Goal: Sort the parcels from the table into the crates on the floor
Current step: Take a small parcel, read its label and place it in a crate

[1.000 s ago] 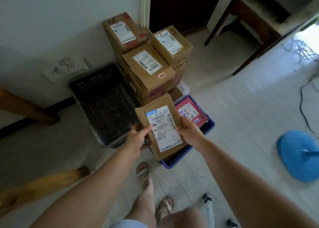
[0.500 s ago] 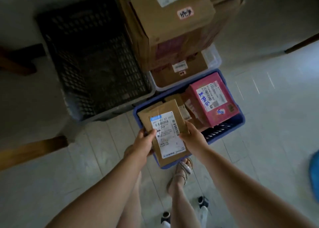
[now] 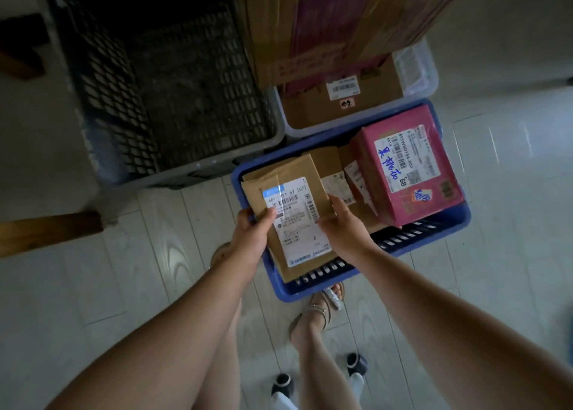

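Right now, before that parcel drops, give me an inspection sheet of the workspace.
Surface: pale tiled floor; no table in view.
Job's things: brown parcel, label up, held over the blue crate, which holds a pink box and other brown parcels; black crate looks empty; clear crate sits under stacked cartons.
Clutter: nothing seen.
Grippers: left hand and right hand each grip a side edge of the brown parcel.
Cables: nothing seen.
Surroundings: wooden leg at left; sandalled feet below.

Head camera looks steeply down, close above floor crates (image 3: pixel 418 245).
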